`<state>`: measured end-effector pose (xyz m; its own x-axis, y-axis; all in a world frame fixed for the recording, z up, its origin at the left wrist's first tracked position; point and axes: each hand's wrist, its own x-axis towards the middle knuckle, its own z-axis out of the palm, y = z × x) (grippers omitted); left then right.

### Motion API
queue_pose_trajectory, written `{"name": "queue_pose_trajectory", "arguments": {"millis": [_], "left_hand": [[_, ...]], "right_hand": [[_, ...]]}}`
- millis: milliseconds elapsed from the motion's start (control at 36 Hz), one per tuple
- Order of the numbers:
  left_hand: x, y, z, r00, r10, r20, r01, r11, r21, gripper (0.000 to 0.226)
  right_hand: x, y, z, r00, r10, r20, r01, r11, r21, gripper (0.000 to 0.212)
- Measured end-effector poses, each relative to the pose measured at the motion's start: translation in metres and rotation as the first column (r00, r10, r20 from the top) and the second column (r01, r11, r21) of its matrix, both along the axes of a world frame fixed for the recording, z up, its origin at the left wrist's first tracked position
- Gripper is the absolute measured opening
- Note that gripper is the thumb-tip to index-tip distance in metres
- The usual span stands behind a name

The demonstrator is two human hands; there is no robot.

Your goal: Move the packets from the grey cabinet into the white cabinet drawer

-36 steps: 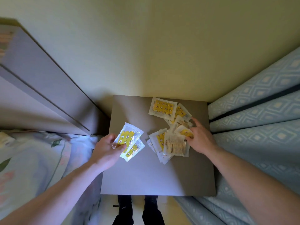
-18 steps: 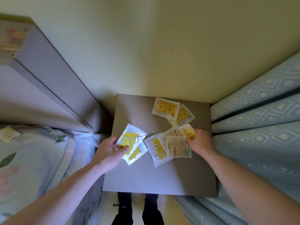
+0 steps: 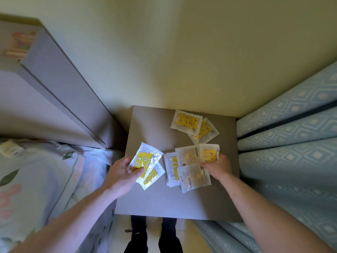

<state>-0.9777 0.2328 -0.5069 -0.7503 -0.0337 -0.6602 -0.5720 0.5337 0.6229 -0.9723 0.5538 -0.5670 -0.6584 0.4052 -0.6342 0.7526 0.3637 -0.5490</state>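
Looking down at the flat grey cabinet top [image 3: 160, 201], your left hand [image 3: 121, 175] has its fingers and thumb curled around two clear plastic packets with yellow patterned inserts [image 3: 146, 164], fanned out a bit, one overlapping the other, held above the left part of the top. Can't tell if the lower one brushes the surface.

Your right hand [image 3: 218, 168] is curled on a bunch of more packets: a clear packet with a yellow printed pad [image 3: 209, 154] right at the fingers, two pale, whitish translucent packets [image 3: 193, 177] spread toward the middle, and another yellow-and-clear packet [image 3: 172, 168] peeking out at the left of that fan. So both hands are gripping stuff, neither one is loose.

Two more yellow-patterned square packets [image 3: 187, 121] lie at the back of the top near the cream wall [image 3: 164, 61], one partly over the other, well apart from both hands.

Blue diamond-pattern curtain [image 3: 291, 143] runs down the right side, just beside the cabinet. On the left there's a floral bedsheet [image 3: 36, 179] and a grey-lilac slanted panel [image 3: 54, 88] behind it. Your black shoes [image 3: 153, 234] show below the front edge.
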Motion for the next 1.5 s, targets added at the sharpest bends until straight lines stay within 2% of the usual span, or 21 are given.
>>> {"name": "queue_pose_trajectory", "arguments": {"millis": [222, 361, 472, 667, 806, 917, 1028, 1111, 1278, 1417, 1500], "left_hand": [[0.000, -0.003, 0.000, 1.000, -0.013, -0.002, 0.013, 1.000, -0.002, 0.011], [0.003, -0.007, 0.009, 1.000, -0.009, -0.001, 0.009, 1.000, -0.004, 0.010], [0.007, -0.010, 0.029, 0.999, -0.030, -0.017, 0.030, 1.000, -0.006, 0.009], [0.028, -0.027, 0.069, 0.997, -0.069, -0.034, 0.067, 0.996, -0.053, 0.012], [0.055, -0.046, 0.109, 0.993, -0.111, -0.046, 0.106, 0.990, -0.097, 0.014], [0.080, -0.059, 0.153, 0.993, -0.101, -0.067, 0.092, 0.988, -0.127, 0.015], [0.107, -0.065, 0.190, 0.988, -0.043, -0.145, 0.027, 0.993, -0.111, 0.022], [0.130, -0.068, 0.208, 0.981, -0.011, -0.193, -0.010, 0.994, -0.105, 0.019], [0.185, -0.066, 0.230, 0.958, 0.059, -0.279, -0.097, 0.988, -0.123, 0.021], [0.247, -0.059, 0.248, 0.919, 0.162, -0.358, -0.212, 0.971, -0.106, 0.026], [0.290, -0.055, 0.254, 0.916, 0.197, -0.349, -0.255, 0.959, -0.126, 0.020]], "right_hand": [[0.010, -0.003, 0.001, 0.996, -0.043, -0.084, 0.049, 0.997, 0.062, 0.022], [0.022, 0.000, 0.020, 0.996, 0.033, -0.085, -0.025, 0.995, 0.099, 0.012], [0.037, 0.003, 0.039, 0.994, 0.069, -0.080, -0.058, 0.989, 0.139, 0.011], [0.063, -0.015, 0.095, 0.984, 0.114, -0.139, -0.091, 0.983, 0.160, 0.010], [0.086, -0.043, 0.157, 0.985, 0.067, -0.161, -0.033, 0.978, 0.207, 0.033], [0.108, -0.068, 0.212, 0.988, 0.069, -0.140, -0.037, 0.974, 0.222, 0.026], [0.129, -0.088, 0.249, 0.984, 0.144, -0.103, -0.121, 0.972, 0.200, 0.018], [0.146, -0.101, 0.270, 0.973, 0.202, -0.109, -0.178, 0.965, 0.194, 0.012], [0.177, -0.119, 0.295, 0.935, 0.333, -0.125, -0.308, 0.933, 0.186, 0.021], [0.209, -0.129, 0.310, 0.853, 0.505, -0.129, -0.468, 0.852, 0.235, 0.022], [0.231, -0.136, 0.315, 0.788, 0.598, -0.145, -0.559, 0.794, 0.238, 0.024]]}}
